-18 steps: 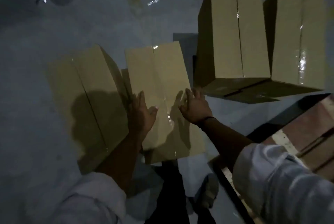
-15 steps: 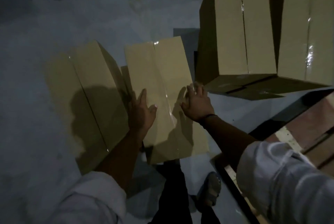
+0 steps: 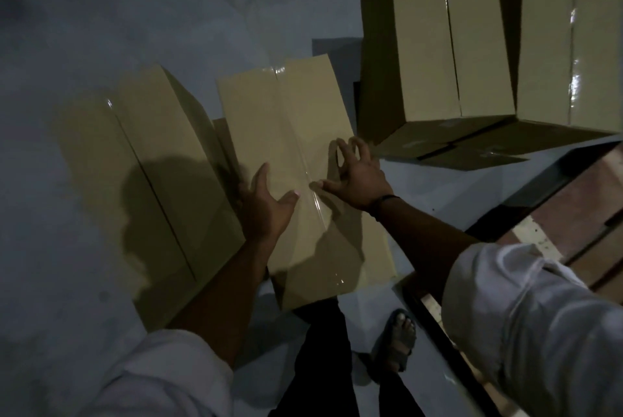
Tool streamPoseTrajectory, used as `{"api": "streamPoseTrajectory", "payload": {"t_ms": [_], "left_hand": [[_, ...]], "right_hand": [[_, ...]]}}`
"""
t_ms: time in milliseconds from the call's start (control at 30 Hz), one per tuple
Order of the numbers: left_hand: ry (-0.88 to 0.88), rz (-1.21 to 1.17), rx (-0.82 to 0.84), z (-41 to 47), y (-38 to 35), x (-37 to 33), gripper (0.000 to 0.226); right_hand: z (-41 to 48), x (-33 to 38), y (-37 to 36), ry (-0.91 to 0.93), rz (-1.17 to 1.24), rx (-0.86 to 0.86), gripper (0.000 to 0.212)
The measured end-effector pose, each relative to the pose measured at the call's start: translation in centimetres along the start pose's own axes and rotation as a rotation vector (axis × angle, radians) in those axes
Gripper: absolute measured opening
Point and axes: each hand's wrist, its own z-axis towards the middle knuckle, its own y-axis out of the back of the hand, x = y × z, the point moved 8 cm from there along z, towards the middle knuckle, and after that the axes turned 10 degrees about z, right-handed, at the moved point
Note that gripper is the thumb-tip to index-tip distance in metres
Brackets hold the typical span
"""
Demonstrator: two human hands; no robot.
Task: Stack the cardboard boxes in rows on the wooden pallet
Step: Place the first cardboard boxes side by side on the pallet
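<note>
The person leans over a taped cardboard box that sits on the grey floor straight ahead of them at 12 o'clock, with a shiny strip of tape running along its top seam. Their left hand is over the box's 9 o'clock edge, fingers straight and thumb spread wide, holding nothing. Their right hand, with a dark band at the wrist, is over the 3 o'clock edge with its fingers splayed and only lightly bent, also holding nothing. In this dim light I cannot tell whether either palm actually touches the cardboard. A second box lies just beside the first at 10 o'clock, half under the person's shadow. Two taller boxes stand close side by side at 1 o'clock, and I cannot make out what they rest on. The wooden pallet is at 4 o'clock, its reddish boards bare where they show, well apart from the box under the hands. Pale sleeves cover both upper arms, and a sandalled foot stands on the floor at 6 o'clock, just beside the pallet's dark edge.
</note>
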Motion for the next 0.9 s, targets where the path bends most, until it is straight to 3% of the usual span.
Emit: {"api": "streamPoseTrajectory", "payload": {"t_ms": [300, 900], "left_hand": [[-0.037, 0.003, 0.079, -9.0, -0.1, -1.5, 0.104], [-0.662, 0.379, 0.042, -41.0, -0.6, -15.0, 0.097]], "right_hand": [[-9.7, -1.8, 2.4, 0.003, -0.119, -0.163, 0.091], [-46.8, -15.5, 9.1, -0.226, 0.038, -0.69, 0.077]]}}
